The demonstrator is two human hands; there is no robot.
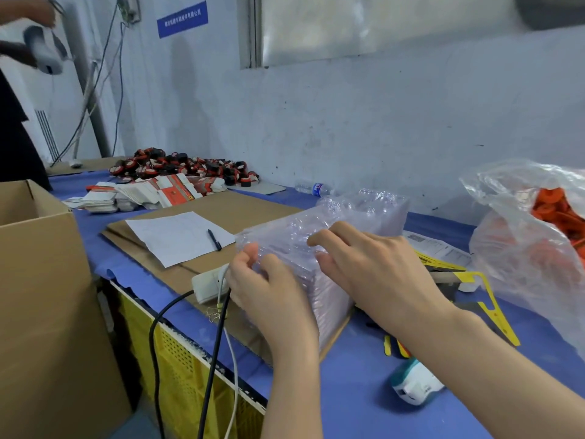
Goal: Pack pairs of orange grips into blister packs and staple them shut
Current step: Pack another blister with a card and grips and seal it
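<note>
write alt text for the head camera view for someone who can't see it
A person's left hand and right hand grip a stack of clear plastic blister packs on a blue-covered table. A clear plastic bag of orange grips lies to the right, an open brown cardboard box to the left.

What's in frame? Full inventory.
blister packs: one stack, clear, table centre
plastic bag: one, clear, table right
orange grips: many, orange, inside the plastic bag
cardboard box: one, brown, open, far left
table cover: one, blue, over the table
flat cardboard: several sheets, brown, on the table cover
paper sheet: one, white, on the flat cardboard
pen: one, black, on the paper sheet
water bottle: one, clear, lying by the wall
small parts: a pile, red and black, far end
printed cards: stacks, white and red, before that pile
hanger cards: a few, yellow, right of the stack
handheld device: one, teal and white, near edge
left hand: one, grips the stack's near left side
right hand: one, fingers curled over the stack's top
</note>
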